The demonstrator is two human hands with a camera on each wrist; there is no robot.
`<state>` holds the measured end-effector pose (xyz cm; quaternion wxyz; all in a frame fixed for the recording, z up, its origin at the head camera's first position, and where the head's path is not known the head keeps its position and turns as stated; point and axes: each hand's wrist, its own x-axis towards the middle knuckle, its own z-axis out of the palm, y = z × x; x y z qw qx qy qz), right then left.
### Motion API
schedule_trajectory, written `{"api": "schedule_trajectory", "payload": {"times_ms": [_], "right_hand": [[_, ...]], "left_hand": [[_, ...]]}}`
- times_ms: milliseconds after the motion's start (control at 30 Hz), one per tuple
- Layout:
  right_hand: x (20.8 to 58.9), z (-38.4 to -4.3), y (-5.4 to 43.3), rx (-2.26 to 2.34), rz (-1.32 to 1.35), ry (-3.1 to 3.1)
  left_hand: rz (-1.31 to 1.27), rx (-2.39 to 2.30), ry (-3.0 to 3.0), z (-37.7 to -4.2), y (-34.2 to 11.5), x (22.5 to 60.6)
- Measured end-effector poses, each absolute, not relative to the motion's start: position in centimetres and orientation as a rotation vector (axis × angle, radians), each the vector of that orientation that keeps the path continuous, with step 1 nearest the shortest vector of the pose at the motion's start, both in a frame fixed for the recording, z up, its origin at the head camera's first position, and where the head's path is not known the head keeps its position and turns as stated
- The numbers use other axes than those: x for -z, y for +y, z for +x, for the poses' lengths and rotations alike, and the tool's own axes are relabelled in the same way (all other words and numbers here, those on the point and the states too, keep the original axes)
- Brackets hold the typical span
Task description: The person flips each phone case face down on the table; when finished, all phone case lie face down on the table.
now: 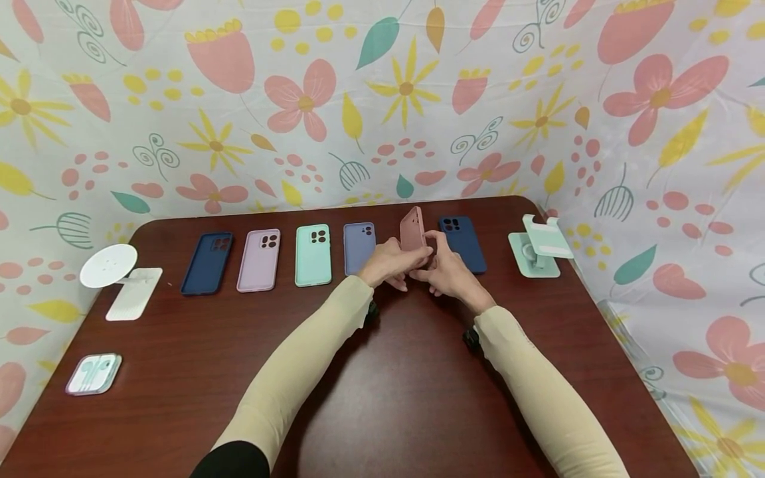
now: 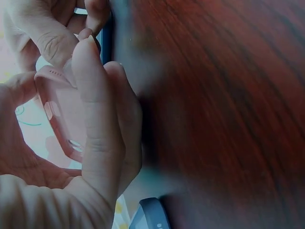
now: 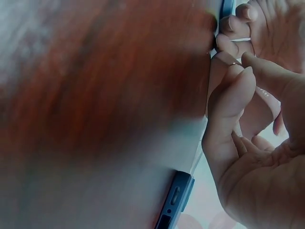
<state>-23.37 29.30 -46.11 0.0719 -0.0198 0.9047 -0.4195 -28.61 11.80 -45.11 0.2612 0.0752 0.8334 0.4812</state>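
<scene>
A pink phone case (image 1: pixel 412 229) stands tilted on edge above the back of the table, between both hands. My left hand (image 1: pixel 391 261) holds it by its lower left part, with the thumb across the inner side in the left wrist view, where the case's hollow face (image 2: pixel 66 112) shows. My right hand (image 1: pixel 447 271) grips its right side, the index finger up along the edge and the thumb low, close to the left fingertips. In the right wrist view, fingers cover much of the pink case (image 3: pixel 259 114). A blue-violet case (image 1: pixel 358 247) lies just left of the left hand.
A dark blue case (image 1: pixel 469 245) lies right of the hands. Further left lie mint (image 1: pixel 313 259), lilac (image 1: pixel 258 260) and navy (image 1: pixel 206 263) cases. A mint stand (image 1: pixel 540 247) is at right, a white stand (image 1: pixel 134 292) and boxed earphones (image 1: pixel 93 374) at left. Patterned curtain (image 1: pixel 305 166) borders the table.
</scene>
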Motion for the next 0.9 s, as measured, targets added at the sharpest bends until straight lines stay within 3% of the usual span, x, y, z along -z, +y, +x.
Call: {"api": "schedule_trajectory", "payload": {"times_ms": [433,900], "right_hand": [[45.9,-24.5,29.1,1.153,0.002,2.691],[46.2,-25.3,28.6,1.125,0.024,2.632]], "left_hand": [[0.153,-1.456,1.882,-29.5,10.0,44.4],[0.313,-1.590,2.166,-29.3,9.0,43.3]]}}
